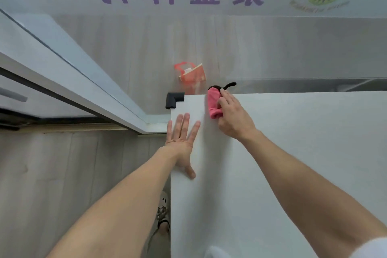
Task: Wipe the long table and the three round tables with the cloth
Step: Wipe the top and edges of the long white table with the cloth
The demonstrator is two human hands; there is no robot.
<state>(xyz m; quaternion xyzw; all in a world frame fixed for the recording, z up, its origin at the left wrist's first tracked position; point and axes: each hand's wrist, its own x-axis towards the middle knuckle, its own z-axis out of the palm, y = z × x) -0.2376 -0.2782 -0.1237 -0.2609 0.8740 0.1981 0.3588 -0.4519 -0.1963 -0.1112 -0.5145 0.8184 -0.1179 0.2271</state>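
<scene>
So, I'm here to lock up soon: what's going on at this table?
A person is wiping the white long table. The right hand presses a pink cloth against the far edge, near the corner with the black corner guard. The left hand lies flat on the table's left edge.

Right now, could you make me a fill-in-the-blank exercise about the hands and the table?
1. The right hand presses a ____ cloth on the white table.
2. The left hand lies flat on the table's edge and holds ____.
3. A black guard covers the table's far left ____.
4. An orange bag sits on the ____ beyond the table.
Missing words: pink; nothing; corner; floor.
</scene>
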